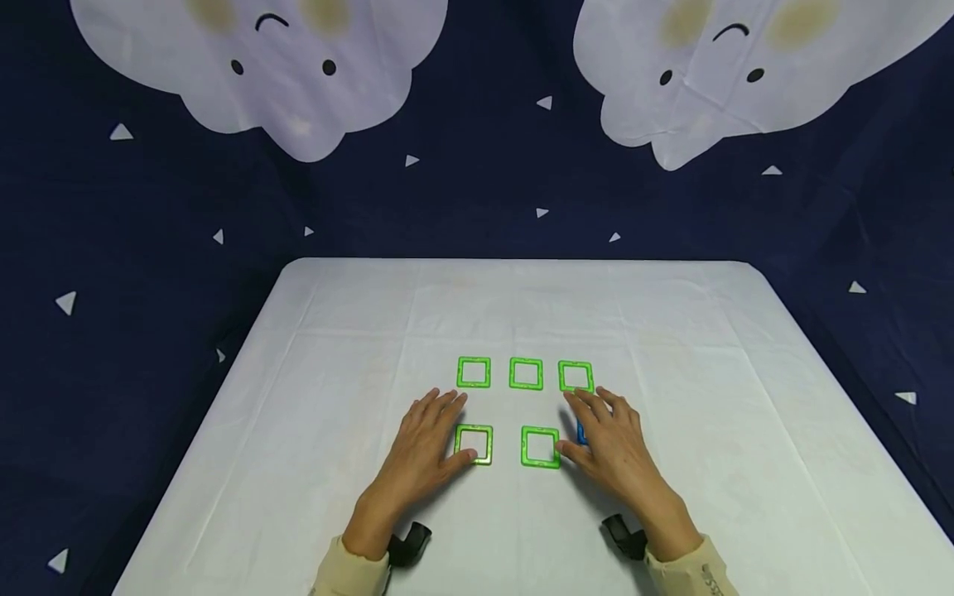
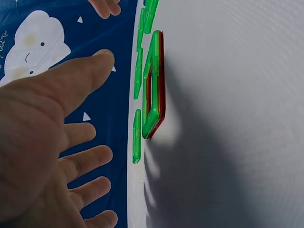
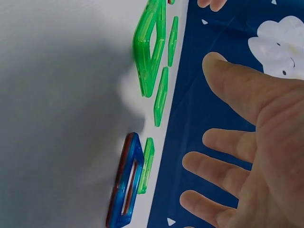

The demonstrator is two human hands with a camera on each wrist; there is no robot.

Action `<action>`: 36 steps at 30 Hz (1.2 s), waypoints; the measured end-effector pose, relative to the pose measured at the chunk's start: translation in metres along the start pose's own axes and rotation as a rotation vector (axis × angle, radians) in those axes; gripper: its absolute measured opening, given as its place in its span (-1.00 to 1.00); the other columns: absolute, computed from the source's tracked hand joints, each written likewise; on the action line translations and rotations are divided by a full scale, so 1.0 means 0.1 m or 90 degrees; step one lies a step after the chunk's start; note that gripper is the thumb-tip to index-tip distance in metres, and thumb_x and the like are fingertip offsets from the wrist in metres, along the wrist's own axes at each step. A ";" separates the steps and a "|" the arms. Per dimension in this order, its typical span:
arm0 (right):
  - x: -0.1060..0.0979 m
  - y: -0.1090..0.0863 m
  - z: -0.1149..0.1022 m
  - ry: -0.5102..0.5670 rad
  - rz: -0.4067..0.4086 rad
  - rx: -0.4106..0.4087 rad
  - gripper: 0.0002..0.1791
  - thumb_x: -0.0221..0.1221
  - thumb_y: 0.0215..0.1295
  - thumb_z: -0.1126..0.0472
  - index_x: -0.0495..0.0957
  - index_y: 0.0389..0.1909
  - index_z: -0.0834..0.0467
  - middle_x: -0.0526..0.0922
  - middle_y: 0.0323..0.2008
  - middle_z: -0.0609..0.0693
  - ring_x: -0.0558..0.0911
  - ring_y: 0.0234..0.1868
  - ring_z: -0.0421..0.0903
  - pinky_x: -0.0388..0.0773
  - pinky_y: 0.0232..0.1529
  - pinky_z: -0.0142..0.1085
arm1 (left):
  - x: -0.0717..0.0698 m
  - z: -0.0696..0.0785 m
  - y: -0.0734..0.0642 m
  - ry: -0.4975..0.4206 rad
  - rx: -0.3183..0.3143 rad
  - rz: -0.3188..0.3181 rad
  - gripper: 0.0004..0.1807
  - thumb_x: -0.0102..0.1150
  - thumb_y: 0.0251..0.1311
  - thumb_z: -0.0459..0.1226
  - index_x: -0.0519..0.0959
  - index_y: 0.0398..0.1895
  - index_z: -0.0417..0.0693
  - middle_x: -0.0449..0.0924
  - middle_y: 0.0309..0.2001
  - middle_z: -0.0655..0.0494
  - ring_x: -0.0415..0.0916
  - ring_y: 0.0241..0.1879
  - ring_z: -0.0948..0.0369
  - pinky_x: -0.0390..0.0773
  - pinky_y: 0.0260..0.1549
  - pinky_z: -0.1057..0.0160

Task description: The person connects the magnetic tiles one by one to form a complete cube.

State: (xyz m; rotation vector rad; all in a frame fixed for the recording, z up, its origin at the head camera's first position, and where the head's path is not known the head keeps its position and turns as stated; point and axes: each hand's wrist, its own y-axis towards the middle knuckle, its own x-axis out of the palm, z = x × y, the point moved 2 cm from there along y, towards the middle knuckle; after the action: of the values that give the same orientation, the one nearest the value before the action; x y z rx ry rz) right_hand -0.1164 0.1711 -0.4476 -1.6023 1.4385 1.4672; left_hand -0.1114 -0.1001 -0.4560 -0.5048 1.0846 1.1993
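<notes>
My left hand [image 1: 423, 443] is held above the white table, fingers extended, its thumb over a green square frame tile [image 1: 489, 444]. In the left wrist view a red square tile [image 2: 162, 80] lies directly beneath that green one. With fingers spread, my right hand [image 1: 617, 443] hovers over a blue square tile [image 1: 580, 432], mostly hidden by it in the head view. Under the blue tile a reddish layer [image 3: 116, 190] shows in the right wrist view. Another green square tile [image 1: 540, 464], seemingly doubled, lies by the right thumb. Neither hand holds anything.
Behind the hands lies a row of green square tiles: left [image 1: 474, 385], middle [image 1: 526, 386] and right [image 1: 576, 364]. They rest on a white-covered table [image 1: 358, 331]. A dark blue cloth [image 1: 477, 199] with clouds and triangles hangs beyond its far edge.
</notes>
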 end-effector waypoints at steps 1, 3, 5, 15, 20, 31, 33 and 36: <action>0.00 0.00 0.00 0.001 -0.002 0.000 -0.19 0.41 -0.06 -0.04 0.39 0.24 0.15 0.48 0.19 0.15 0.30 0.27 0.27 0.21 0.14 0.15 | 0.00 0.00 0.00 -0.003 0.002 -0.002 -0.18 0.35 -0.01 -0.02 0.30 0.33 -0.08 0.34 0.30 -0.05 0.12 0.39 -0.10 0.10 0.32 -0.14; 0.00 0.00 0.00 0.002 -0.003 -0.003 -0.19 0.42 -0.07 -0.04 0.40 0.24 0.16 0.48 0.18 0.15 0.31 0.27 0.27 0.21 0.14 0.15 | 0.01 -0.01 0.01 -0.011 0.005 -0.004 -0.16 0.38 -0.05 -0.01 0.31 0.32 -0.09 0.35 0.29 -0.05 0.13 0.38 -0.11 0.10 0.32 -0.15; 0.01 0.00 0.01 0.001 -0.002 -0.008 -0.20 0.42 -0.08 -0.04 0.41 0.22 0.16 0.49 0.17 0.14 0.32 0.25 0.28 0.22 0.13 0.14 | 0.01 -0.01 0.01 -0.018 0.010 -0.006 -0.15 0.40 -0.08 -0.01 0.32 0.31 -0.10 0.36 0.28 -0.05 0.14 0.37 -0.11 0.11 0.31 -0.16; 0.04 0.01 0.01 0.016 -0.015 -0.027 -0.23 0.42 -0.09 -0.05 0.44 0.18 0.14 0.56 0.08 0.08 0.35 0.21 0.27 0.24 0.11 0.13 | 0.03 -0.05 0.03 -0.041 0.015 -0.028 -0.17 0.45 -0.14 -0.06 0.38 0.26 -0.12 0.39 0.23 -0.01 0.13 0.36 -0.10 0.14 0.28 -0.14; 0.06 0.02 0.01 0.021 -0.026 -0.030 -0.25 0.42 -0.10 -0.06 0.47 0.17 0.12 0.58 0.03 0.08 0.35 0.21 0.27 0.24 0.10 0.13 | 0.02 -0.06 0.03 -0.052 0.006 -0.049 -0.20 0.46 -0.13 -0.08 0.40 0.25 -0.11 0.41 0.20 0.02 0.12 0.36 -0.09 0.13 0.28 -0.14; 0.09 0.04 -0.02 0.034 -0.051 -0.025 -0.31 0.44 -0.13 -0.04 0.53 0.10 0.08 0.61 -0.03 0.01 0.36 0.18 0.22 0.23 0.09 0.09 | 0.02 -0.10 0.03 -0.059 0.018 -0.048 -0.23 0.47 -0.15 -0.08 0.45 0.20 -0.11 0.43 0.06 0.06 0.23 0.22 -0.01 0.24 0.18 -0.08; 0.10 0.04 -0.02 0.033 -0.047 -0.027 -0.32 0.45 -0.15 -0.02 0.54 0.08 0.08 0.61 -0.05 0.00 0.37 0.16 0.22 0.24 0.08 0.08 | 0.02 -0.10 0.03 -0.062 0.014 -0.053 -0.24 0.47 -0.15 -0.08 0.46 0.20 -0.10 0.44 0.05 0.05 0.24 0.21 -0.02 0.24 0.17 -0.08; 0.11 0.04 -0.02 0.030 -0.045 -0.029 -0.33 0.46 -0.16 -0.01 0.55 0.05 0.08 0.61 -0.07 0.00 0.38 0.12 0.20 0.25 0.06 0.07 | 0.02 -0.10 0.03 -0.064 0.007 -0.060 -0.25 0.46 -0.14 -0.08 0.46 0.19 -0.10 0.44 0.05 0.04 0.24 0.19 -0.02 0.24 0.17 -0.08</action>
State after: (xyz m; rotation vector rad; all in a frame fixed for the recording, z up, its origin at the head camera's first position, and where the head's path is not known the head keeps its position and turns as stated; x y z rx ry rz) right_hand -0.1212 0.1638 -0.4561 -1.7075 1.3691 1.4408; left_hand -0.1184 -0.1063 -0.4620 -0.4769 0.9717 1.1235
